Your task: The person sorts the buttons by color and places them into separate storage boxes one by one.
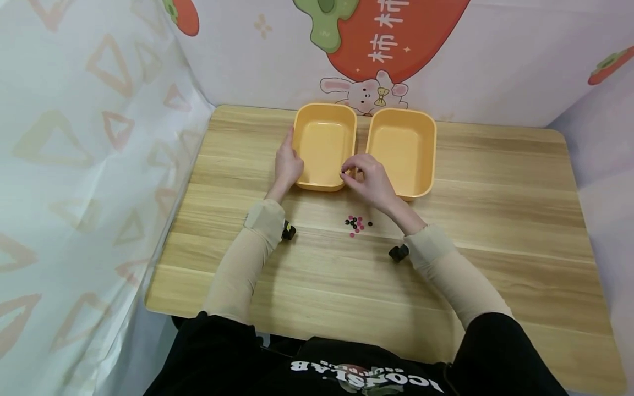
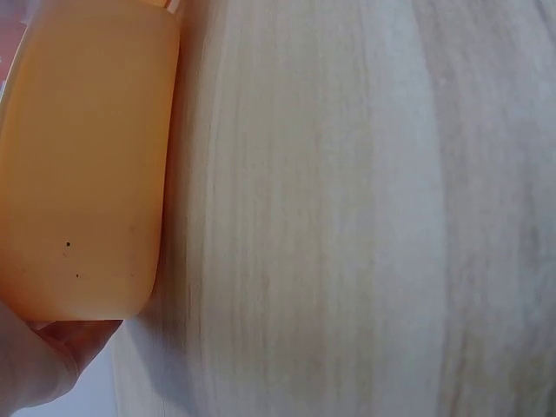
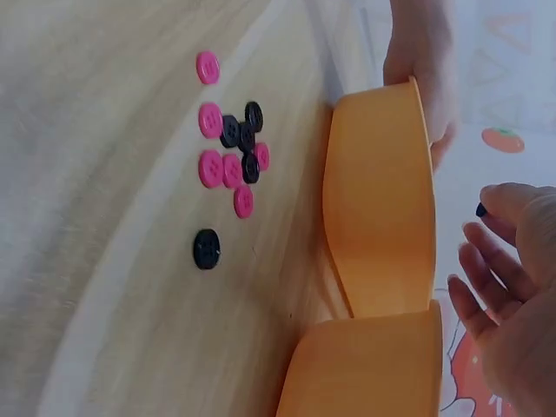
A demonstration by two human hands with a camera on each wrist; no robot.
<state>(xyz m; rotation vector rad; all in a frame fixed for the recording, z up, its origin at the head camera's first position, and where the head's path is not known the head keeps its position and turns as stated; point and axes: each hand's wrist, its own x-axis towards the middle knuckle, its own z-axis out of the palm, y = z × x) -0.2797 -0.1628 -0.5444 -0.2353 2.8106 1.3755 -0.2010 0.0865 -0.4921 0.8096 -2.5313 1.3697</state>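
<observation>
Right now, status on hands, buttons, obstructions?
Left hand touching left box. Right hand pinching black button at that box's near-right corner. Pink buttons, black buttons loose on table. Nothing seen in the way.

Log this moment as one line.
left hand: holds left tray | right hand: pinches black button at left tray | pink buttons, other black buttons: on table

Shows yellow-orange on the left tub [image 1: 324,144] and right tub [image 1: 402,146], pink and black on the buttons [image 3: 210,168]. Runs in pale brown streaks along the tabletop [image 1: 495,209]. Turns beige on the sleeves [image 1: 235,275], black with white lettering on the shirt [image 1: 342,351].
</observation>
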